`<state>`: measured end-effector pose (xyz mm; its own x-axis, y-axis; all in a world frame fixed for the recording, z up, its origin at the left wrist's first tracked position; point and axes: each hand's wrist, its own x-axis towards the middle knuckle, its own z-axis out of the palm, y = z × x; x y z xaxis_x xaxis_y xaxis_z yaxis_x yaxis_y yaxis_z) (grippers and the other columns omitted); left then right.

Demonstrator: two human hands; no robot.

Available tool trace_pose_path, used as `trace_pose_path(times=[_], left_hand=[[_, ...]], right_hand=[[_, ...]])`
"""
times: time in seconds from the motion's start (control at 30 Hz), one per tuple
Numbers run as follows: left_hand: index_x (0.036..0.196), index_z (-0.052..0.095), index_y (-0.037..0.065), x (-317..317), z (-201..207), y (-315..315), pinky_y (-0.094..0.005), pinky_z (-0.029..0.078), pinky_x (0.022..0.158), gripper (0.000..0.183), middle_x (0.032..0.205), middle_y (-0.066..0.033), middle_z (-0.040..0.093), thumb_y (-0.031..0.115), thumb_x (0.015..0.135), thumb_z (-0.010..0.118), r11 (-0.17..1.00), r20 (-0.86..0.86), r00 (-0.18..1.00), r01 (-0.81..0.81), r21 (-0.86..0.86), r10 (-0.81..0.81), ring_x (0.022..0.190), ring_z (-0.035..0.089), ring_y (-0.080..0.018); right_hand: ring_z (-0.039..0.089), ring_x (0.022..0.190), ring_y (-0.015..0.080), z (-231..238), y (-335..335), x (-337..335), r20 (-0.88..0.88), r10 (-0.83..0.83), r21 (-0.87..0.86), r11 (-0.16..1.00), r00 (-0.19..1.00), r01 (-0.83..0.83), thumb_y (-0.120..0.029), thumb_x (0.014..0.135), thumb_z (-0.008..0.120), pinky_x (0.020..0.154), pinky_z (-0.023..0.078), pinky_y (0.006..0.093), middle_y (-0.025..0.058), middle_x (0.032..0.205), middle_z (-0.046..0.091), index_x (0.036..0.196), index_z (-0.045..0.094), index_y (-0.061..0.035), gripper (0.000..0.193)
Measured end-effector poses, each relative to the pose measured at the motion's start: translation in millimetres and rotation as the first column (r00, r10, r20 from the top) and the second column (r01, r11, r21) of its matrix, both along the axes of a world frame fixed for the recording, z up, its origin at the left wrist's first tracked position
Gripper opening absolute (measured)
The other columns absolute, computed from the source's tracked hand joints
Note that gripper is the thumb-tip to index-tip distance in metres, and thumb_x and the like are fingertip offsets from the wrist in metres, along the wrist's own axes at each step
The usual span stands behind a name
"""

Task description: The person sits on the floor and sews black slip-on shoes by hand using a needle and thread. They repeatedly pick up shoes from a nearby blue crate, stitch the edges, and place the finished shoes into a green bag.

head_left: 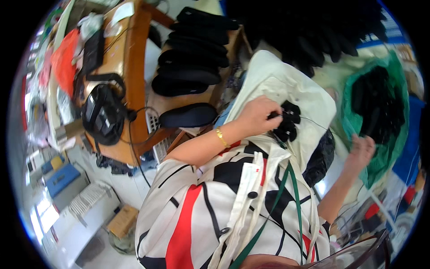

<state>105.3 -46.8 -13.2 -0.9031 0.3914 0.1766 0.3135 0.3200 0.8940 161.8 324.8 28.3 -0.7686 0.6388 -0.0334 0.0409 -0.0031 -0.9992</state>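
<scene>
My left hand (260, 115), with a gold bracelet at its wrist, is closed in a pinch on a small black fabric piece (273, 115). Beside its fingertips, more small black pieces (289, 121) lie bunched on a cream cloth (309, 92) spread over my lap. From there a thin dark thread (313, 122) runs off to the right. My right hand (361, 151) is raised at the far end of that line, fingers bent together, in front of a green bag (347, 101). What its fingertips hold is too small to make out.
Black slipper-shaped pieces (188, 115) lie in a row on a board at left. Past them a wooden table (130, 49) carries a black bag (105, 114) and an orange plastic bag (66, 60). Black items fill the green bag; a dark pile (309, 27) hangs at the back.
</scene>
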Motion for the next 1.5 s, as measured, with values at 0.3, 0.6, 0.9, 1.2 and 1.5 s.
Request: trace_pose_path(times=[0.3, 0.6, 0.9, 1.2, 1.5], left_hand=[[0.091, 0.067, 0.007, 4.5, 3.0, -42.3, -0.0389, 0.049, 0.075, 0.024, 0.087, -0.0113, 0.066, 0.025, 0.077, 0.074, 0.999, 0.254, 0.966, -0.041, 0.009, 0.038, 0.088, 0.061, -0.0313], [0.118, 0.062, 0.003, 29.2, -98.1, -204.5, -0.0427, 0.052, 0.093, 0.070, 0.116, -0.0169, 0.067, 0.034, 0.062, 0.090, 0.283, 0.383, 0.853, 0.293, -0.913, 0.354, 0.110, 0.064, -0.0331], [0.113, 0.068, -0.003, 2.6, -38.2, -184.9, -0.0409, 0.052, 0.088, 0.064, 0.108, -0.0256, 0.069, 0.041, 0.068, 0.075, 0.702, 0.670, 0.699, 0.345, -0.623, 0.251, 0.101, 0.067, -0.0360], [0.117, 0.060, -0.010, -13.8, 45.2, -85.5, -0.0421, 0.050, 0.091, 0.082, 0.108, -0.0313, 0.065, 0.053, 0.068, 0.080, 0.842, 0.364, 0.901, -0.001, -0.540, 0.234, 0.107, 0.063, -0.0404], [0.097, 0.064, -0.002, 36.7, 2.5, -25.3, -0.0235, 0.043, 0.058, 0.036, 0.072, 0.0039, 0.055, 0.026, 0.083, 0.080, 0.968, 0.705, 0.702, 0.097, -0.231, 0.098, 0.064, 0.046, -0.0050]], right_hand=[[0.062, 0.079, 0.0240, -4.1, -165.5, -20.8, 0.389, 0.750, 0.298, 0.448, 0.536, -0.843, -0.006, 0.086, 0.068, 0.073, 0.049, 0.0319, 0.0125, 0.088, 0.063, 0.105, 0.066, -0.0013, 0.019], [0.053, 0.066, 0.0078, -32.9, -146.7, -3.1, 0.332, 0.691, -0.003, 0.682, 0.643, -0.732, -0.013, 0.096, 0.059, 0.061, 0.044, 0.0247, 0.0009, 0.075, 0.057, 0.094, 0.063, 0.0021, 0.016], [0.050, 0.066, 0.0058, -29.7, -143.7, -3.2, 0.279, 0.716, 0.008, 0.665, 0.640, -0.747, -0.013, 0.094, 0.064, 0.060, 0.042, 0.0231, -0.0001, 0.075, 0.057, 0.094, 0.065, 0.0013, 0.014], [0.054, 0.067, 0.0079, -36.4, -132.5, 4.1, 0.303, 0.626, 0.033, 0.747, 0.718, -0.664, -0.012, 0.093, 0.065, 0.062, 0.045, 0.0240, 0.0037, 0.077, 0.060, 0.099, 0.065, 0.0030, 0.017], [0.054, 0.072, 0.0039, -50.5, -128.0, 13.0, 0.220, 0.489, -0.229, 0.867, 0.844, -0.442, -0.018, 0.097, 0.062, 0.066, 0.044, 0.0210, -0.0031, 0.079, 0.060, 0.102, 0.065, -0.0002, 0.018]])
